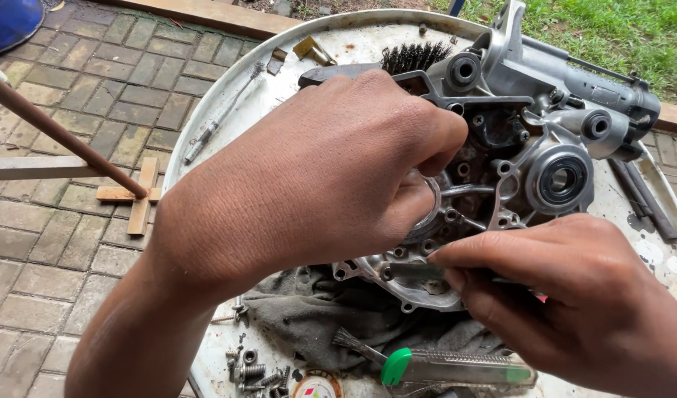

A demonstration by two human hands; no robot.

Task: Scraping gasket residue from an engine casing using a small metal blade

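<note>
engine case [534, 158] | shiny grey metal, lots of holes, round black ring on one side | lies on its side on a grey rag in my big white tray

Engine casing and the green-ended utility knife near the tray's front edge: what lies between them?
In the head view, a crumpled grey rag lies between the engine casing and the utility knife, with a small brush on it.

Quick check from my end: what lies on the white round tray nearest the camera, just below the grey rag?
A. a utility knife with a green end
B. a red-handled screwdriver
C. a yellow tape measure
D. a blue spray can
A: a utility knife with a green end lies on the white round tray below the grey rag, in front of the right hand.
</note>
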